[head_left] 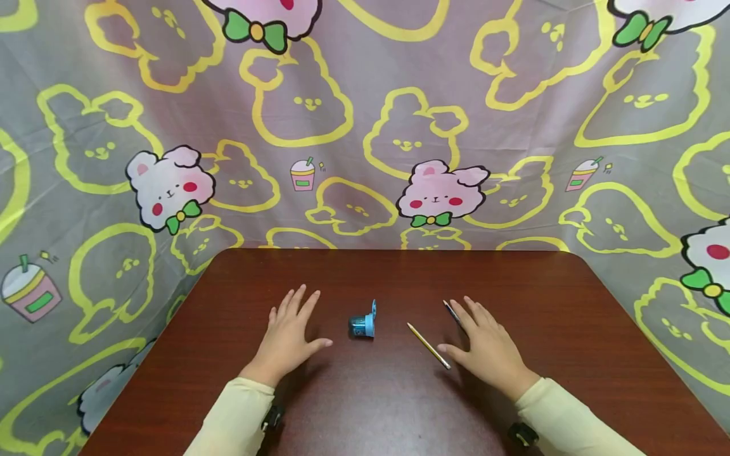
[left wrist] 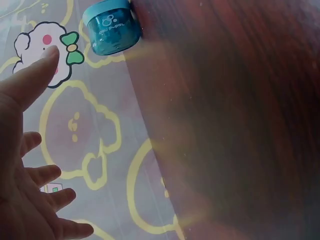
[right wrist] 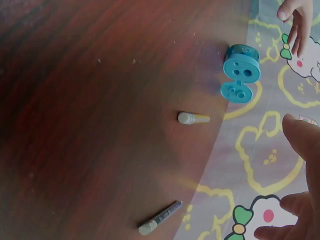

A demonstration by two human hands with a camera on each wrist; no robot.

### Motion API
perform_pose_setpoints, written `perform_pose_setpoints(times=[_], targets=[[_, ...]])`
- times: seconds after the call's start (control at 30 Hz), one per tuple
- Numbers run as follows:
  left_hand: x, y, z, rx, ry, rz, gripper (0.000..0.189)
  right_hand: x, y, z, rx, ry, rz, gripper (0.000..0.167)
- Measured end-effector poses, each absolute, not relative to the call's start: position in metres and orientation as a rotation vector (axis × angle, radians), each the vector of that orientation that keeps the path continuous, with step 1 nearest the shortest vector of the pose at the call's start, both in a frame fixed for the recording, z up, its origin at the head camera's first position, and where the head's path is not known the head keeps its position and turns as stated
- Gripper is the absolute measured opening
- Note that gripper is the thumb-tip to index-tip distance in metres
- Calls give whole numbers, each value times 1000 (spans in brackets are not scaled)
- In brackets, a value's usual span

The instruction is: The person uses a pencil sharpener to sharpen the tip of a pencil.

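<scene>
A blue two-hole pencil sharpener [head_left: 359,326] with a see-through body lies on its side on the table, its lid [right wrist: 236,92] flipped back. My left hand [head_left: 289,339] is spread to the left of it, apart from it and holding nothing. To the sharpener's right lies a yellow pencil [head_left: 428,345], its white end [right wrist: 185,118] toward me. A dark pencil [head_left: 452,311] lies farther right, partly hidden in the head view behind my right hand [head_left: 487,345]. That hand hovers with fingers spread; the right wrist view shows both pencils apart from it.
The brown wooden table [head_left: 376,405] has rounded far corners. A grey curtain [head_left: 353,82] with yellow outlines and cartoon bears hangs behind it and along both sides. Dark straps with small devices [head_left: 523,434] sit at both wrists.
</scene>
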State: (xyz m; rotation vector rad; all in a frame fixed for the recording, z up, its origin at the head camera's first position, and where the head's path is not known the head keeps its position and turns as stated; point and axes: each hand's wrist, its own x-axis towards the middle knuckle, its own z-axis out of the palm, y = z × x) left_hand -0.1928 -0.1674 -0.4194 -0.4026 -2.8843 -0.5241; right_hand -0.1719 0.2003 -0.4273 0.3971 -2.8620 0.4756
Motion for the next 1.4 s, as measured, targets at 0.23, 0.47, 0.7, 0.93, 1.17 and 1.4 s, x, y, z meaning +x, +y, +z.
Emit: perform_pose_setpoints(times=[0.23,0.47,0.7,0.93,1.17,1.4], targets=[[-198,-163,-423,-439,-2904,-555,94,-169,195,-431,427,-2831,516,87],[-202,-155,-426,-482,-2914,-574,91,-166,191,-432,451,-2818,535,87],[-207,-149,-432,-519,-2914,-594,89,-163,188,-437,447,-2824,531,84],[-210,-146,-438,-596,-2869,-574,84,-159,185,-438,416,-2840,542,79],[-212,-142,-440,-644,-2843,-574,80,-156,183,-440,406,-2861,556,74],[-213,-139,-440,-683,-2836,-591,76,-155,180,-441,400,-2870,573,71]])
